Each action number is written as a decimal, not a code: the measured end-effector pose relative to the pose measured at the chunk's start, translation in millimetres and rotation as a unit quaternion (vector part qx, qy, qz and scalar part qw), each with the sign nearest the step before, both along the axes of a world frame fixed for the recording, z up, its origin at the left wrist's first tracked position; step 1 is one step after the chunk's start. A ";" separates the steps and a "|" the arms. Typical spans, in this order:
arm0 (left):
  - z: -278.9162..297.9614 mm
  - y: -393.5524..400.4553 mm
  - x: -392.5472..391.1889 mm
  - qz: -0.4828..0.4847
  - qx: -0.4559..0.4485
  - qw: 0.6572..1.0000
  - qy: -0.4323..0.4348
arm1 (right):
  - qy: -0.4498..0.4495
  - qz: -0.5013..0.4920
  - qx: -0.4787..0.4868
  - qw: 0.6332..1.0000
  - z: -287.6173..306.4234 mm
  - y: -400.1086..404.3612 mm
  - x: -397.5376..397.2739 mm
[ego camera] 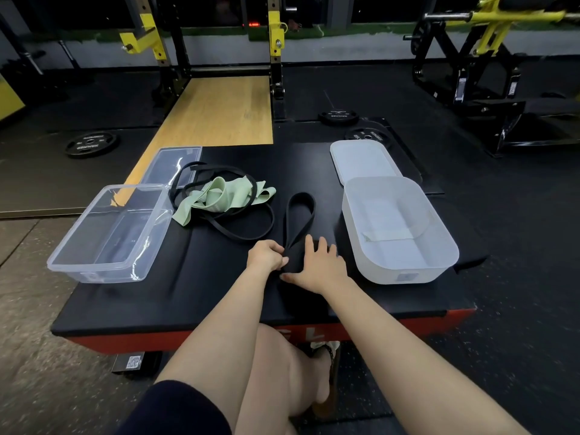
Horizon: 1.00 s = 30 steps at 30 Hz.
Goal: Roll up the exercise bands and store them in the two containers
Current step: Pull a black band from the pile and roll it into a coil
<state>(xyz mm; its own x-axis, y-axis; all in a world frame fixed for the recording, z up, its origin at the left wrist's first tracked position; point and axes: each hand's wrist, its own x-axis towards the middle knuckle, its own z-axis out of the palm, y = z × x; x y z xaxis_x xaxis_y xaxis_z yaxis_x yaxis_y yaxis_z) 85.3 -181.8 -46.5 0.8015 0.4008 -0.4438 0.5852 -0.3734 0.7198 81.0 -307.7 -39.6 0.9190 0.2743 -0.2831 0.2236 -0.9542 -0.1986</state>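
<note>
Lettering on the weight plates (91, 145) at upper left is too small to read; a QR sticker (134, 362) sits under the table (201, 296) at lower left. The table has a matte black padded top with a red edge, standing on dark rubber gym flooring beside a wooden platform (219, 111). At centre frame, the left hand (266, 255) pinches and the right hand (317, 265) presses a wide black band (299, 215), its loop lying flat. Left of it, a thin black band (251, 235) tangles with a pale green band (219, 197). Clear container (106, 233) at left; frosted white container (398, 227) at right, its lid (364, 160) behind.
</note>
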 end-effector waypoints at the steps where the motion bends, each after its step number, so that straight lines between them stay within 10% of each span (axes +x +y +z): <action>1: -0.2 0.0 -0.7 0.001 0.002 1.000 -0.005 | -0.001 -0.007 0.000 1.000 0.5 2.8 -0.8; 30: -23.6 -23.1 -36.6 0.034 -0.014 0.985 -0.171 | -0.003 0.116 -0.006 0.993 7.1 -6.3 14.0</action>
<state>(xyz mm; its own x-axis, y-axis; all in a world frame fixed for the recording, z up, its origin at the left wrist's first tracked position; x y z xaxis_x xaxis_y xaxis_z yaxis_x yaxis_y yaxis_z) 48.6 -204.9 -70.1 0.8774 0.4508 -0.1640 0.3297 -0.3183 0.8888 95.1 -314.0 -32.5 0.8326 0.4761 -0.2829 0.4395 -0.8788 -0.1857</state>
